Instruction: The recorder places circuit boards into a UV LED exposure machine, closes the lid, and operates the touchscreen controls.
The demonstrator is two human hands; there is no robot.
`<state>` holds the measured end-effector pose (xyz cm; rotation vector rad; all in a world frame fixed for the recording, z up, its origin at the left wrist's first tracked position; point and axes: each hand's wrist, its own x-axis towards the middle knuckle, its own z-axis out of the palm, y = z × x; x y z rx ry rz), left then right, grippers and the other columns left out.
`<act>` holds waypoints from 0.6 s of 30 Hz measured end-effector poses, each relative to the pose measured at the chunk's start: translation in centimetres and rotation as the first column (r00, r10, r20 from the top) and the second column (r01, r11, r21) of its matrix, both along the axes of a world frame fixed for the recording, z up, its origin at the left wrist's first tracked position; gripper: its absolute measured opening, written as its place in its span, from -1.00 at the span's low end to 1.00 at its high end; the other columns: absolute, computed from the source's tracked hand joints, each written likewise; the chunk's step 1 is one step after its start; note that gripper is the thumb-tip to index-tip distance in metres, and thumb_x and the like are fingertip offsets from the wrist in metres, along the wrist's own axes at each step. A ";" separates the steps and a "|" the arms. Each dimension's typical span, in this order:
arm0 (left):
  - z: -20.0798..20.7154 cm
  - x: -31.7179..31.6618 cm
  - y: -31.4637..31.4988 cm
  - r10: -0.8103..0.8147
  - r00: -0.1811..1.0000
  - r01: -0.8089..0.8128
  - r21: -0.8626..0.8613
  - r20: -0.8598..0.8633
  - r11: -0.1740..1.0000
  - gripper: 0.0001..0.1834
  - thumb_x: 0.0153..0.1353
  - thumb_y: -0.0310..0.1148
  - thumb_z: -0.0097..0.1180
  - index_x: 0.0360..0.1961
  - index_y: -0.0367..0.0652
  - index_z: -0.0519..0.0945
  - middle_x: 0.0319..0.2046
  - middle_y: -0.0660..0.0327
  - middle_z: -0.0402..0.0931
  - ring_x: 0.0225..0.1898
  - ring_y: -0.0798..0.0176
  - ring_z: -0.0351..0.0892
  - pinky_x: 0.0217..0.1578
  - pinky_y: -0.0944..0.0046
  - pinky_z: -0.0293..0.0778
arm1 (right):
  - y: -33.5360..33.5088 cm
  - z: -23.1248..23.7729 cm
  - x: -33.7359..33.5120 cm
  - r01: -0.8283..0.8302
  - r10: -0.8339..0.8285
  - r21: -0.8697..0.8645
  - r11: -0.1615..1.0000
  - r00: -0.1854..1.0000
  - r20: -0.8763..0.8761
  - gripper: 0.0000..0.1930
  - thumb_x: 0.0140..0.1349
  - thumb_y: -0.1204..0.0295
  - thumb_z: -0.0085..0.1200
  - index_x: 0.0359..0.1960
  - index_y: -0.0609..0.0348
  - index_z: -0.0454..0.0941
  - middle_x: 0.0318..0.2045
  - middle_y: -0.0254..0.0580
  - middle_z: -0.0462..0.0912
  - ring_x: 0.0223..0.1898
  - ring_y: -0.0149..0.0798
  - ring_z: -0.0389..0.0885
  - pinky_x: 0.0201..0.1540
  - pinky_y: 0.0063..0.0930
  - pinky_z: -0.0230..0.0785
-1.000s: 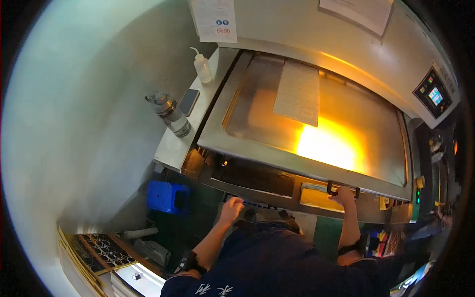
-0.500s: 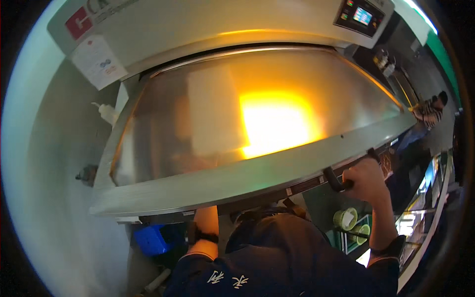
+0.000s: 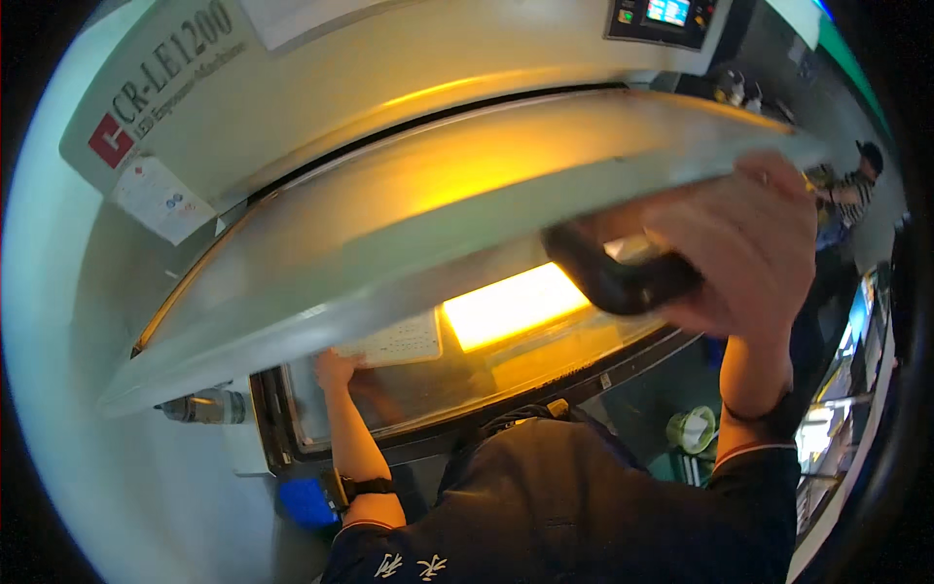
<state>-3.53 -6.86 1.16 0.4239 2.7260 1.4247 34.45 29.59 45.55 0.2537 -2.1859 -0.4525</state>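
My right hand (image 3: 744, 248), raised and close to view, is wrapped round the black handle (image 3: 632, 282) on the front edge of a large machine lid (image 3: 370, 243). The lid is tilted up, with a gap over the bed below. My left hand (image 3: 337, 370) reaches into that gap, at the near left corner of a flat white panel (image 3: 399, 341) with rows of small dark marks. Its fingers look stretched toward the panel; their tips are partly hidden by the lid edge. Right of the panel, a bright yellow-white lit rectangle (image 3: 516, 304) shows on the bed.
A dark frame (image 3: 486, 420) borders the bed's front. A control panel with a screen (image 3: 669, 12) is at the upper right. A blue bin (image 3: 309, 501) and a green basket (image 3: 693, 428) are below. Another person (image 3: 856, 190) stands at the far right.
The lid has swung up with my right hand on its handle, uncovering the bed, white panel and lit rectangle. My left hand, hidden under the lid before, now shows beside the panel.
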 end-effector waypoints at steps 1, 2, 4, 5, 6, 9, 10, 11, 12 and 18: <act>1.3 -0.7 0.9 -0.036 0.908 0.124 -0.187 0.417 0.974 -0.28 -0.01 0.02 0.40 0.07 -0.23 0.50 -0.13 0.06 0.60 -0.11 0.11 0.59 -0.06 0.02 0.50 | 0.3 0.5 -0.3 0.007 -0.006 0.063 0.998 1.000 -0.020 -0.70 -0.14 0.18 0.34 -0.39 0.03 0.65 -0.56 -0.36 0.61 -0.51 -0.25 0.62 -0.25 -0.29 0.38; 2.4 -1.4 2.4 0.026 0.662 0.321 -0.314 0.749 0.894 -0.10 -0.06 0.02 0.44 0.27 -0.17 0.39 0.00 0.07 0.55 -0.04 0.18 0.55 0.02 0.03 0.45 | 0.3 0.9 -0.9 -0.003 0.010 0.083 0.997 0.996 -0.085 -0.67 -0.21 0.20 0.37 -0.37 0.01 0.67 -0.54 -0.37 0.62 -0.50 -0.25 0.62 -0.22 -0.28 0.39; 0.8 1.1 4.0 -0.031 0.641 0.174 -0.106 0.767 0.979 -0.18 0.03 -0.09 0.40 0.22 -0.34 0.38 -0.01 0.07 0.54 0.02 0.20 0.49 0.10 0.10 0.38 | 1.0 0.8 -1.4 0.059 -0.047 0.090 0.994 0.989 -0.138 -0.59 -0.30 0.20 0.39 -0.31 -0.01 0.68 -0.50 -0.39 0.63 -0.48 -0.24 0.59 -0.26 -0.33 0.37; -0.3 1.7 4.7 -0.262 0.681 0.205 0.165 0.683 0.965 -0.27 0.07 -0.16 0.35 0.18 -0.37 0.40 -0.02 0.05 0.54 -0.01 0.17 0.50 0.09 0.10 0.40 | 0.5 0.1 -1.7 0.135 -0.133 -0.004 0.991 0.975 -0.176 -0.55 -0.29 0.22 0.38 -0.23 -0.06 0.69 -0.40 -0.37 0.65 -0.34 -0.21 0.61 -0.18 -0.29 0.34; -1.4 2.4 6.3 -0.482 0.681 0.258 0.435 0.552 0.863 -0.36 0.12 -0.23 0.30 0.14 -0.41 0.41 -0.02 0.03 0.54 -0.03 0.14 0.52 0.07 0.11 0.42 | 0.6 -2.3 -1.7 0.243 -0.276 -0.166 0.956 0.937 -0.213 -0.45 -0.22 0.24 0.36 -0.05 -0.11 0.63 -0.16 -0.27 0.64 -0.06 -0.15 0.56 0.00 -0.20 0.29; -1.3 6.5 11.3 -0.493 0.814 0.429 0.255 0.307 0.867 -0.52 0.18 -0.35 0.21 0.05 -0.45 0.45 -0.02 -0.01 0.53 -0.02 0.06 0.52 0.10 0.09 0.41 | -0.2 -10.6 0.9 0.146 -0.322 -0.522 0.840 0.909 -0.264 -0.31 0.03 0.28 0.31 0.28 -0.18 0.39 0.38 -0.07 0.23 0.38 0.08 0.21 0.37 0.07 0.04; -0.8 7.5 12.4 -0.534 0.831 0.519 0.131 0.153 0.845 -0.53 0.18 -0.36 0.20 0.04 -0.46 0.46 -0.02 -0.03 0.53 -0.01 0.05 0.52 0.11 0.08 0.40 | -1.1 -15.2 2.1 0.078 -0.321 -0.701 0.709 0.921 -0.222 -0.28 0.09 0.27 0.29 0.33 -0.13 0.31 0.37 0.05 0.22 0.37 0.13 0.18 0.40 0.02 0.02; 4.6 11.7 14.4 -0.461 0.764 0.338 0.328 0.451 0.882 -0.58 0.17 -0.37 0.20 -0.02 -0.46 0.47 -0.05 -0.06 0.52 -0.02 0.04 0.51 0.09 0.06 0.42 | -3.2 -20.4 3.7 0.108 -0.492 -0.875 0.472 0.856 -0.160 -0.28 0.17 0.25 0.24 0.37 -0.01 0.22 0.37 0.08 0.21 0.38 0.16 0.17 0.41 -0.06 0.03; 5.7 12.2 14.8 -0.359 0.822 0.314 0.173 0.443 0.933 -0.52 0.17 -0.38 0.20 0.06 -0.44 0.44 -0.07 -0.05 0.52 -0.02 0.02 0.51 0.08 0.03 0.44 | -5.9 -24.3 4.7 0.238 -0.586 -0.956 0.170 0.805 0.096 -0.27 0.22 0.21 0.19 0.37 0.15 0.16 0.34 0.12 0.23 0.37 0.16 0.17 0.41 -0.07 0.04; 5.0 17.9 11.7 -0.942 0.133 0.744 0.596 0.309 0.301 -0.52 0.13 -0.50 0.07 0.11 -0.42 0.39 -0.08 -0.02 0.52 -0.02 0.07 0.52 -0.02 0.15 0.48 | -24.1 -37.6 14.7 -0.374 -0.613 -0.675 -0.636 0.776 0.147 -0.32 0.34 0.00 0.03 0.27 0.34 0.31 0.19 -0.02 0.46 0.19 -0.13 0.42 0.13 -0.23 0.35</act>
